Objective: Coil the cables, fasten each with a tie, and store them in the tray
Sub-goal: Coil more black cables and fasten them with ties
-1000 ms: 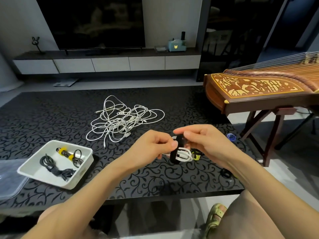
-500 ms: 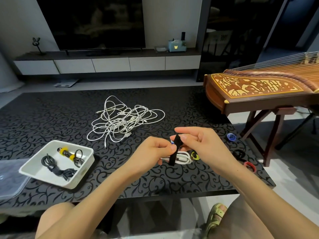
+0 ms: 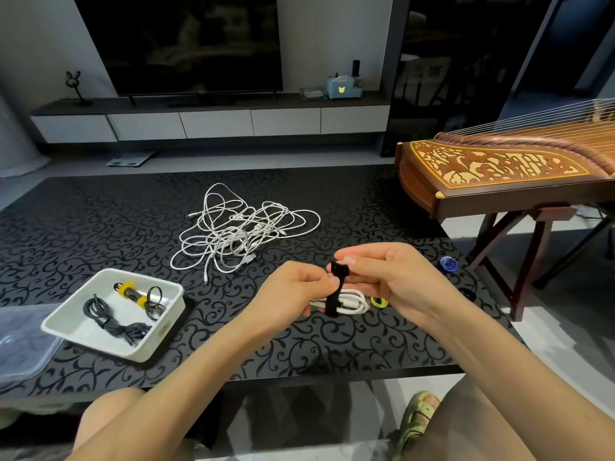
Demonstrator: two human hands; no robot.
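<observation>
- A coiled white cable [image 3: 352, 302] is held in the air between both hands, just above the tabletop [image 3: 100, 227], with a black tie [image 3: 335, 289] wrapped round it.
- The coil is pinched by the left hand [image 3: 299, 287]; the tie's upper end is pinched by the right hand [image 3: 392, 281].
- Judged light, soft and springy; best gripped at the tied middle.
- The tray [image 3: 166, 324] lies left of the left hand; the loose white cables [image 3: 243, 234] lie beyond both hands.

The room is dim under soft, cool light whose source is out of view. The TV [image 3: 186, 44] is black with faint reflections, and the far right is nearly dark. The table [image 3: 83, 227] has a dull sheen at far left. The white cables [image 3: 233, 234] and the tray [image 3: 166, 324] look sharp. Shadows are weak. Straight lines bow towards the edges, and the near corners are soft.
</observation>
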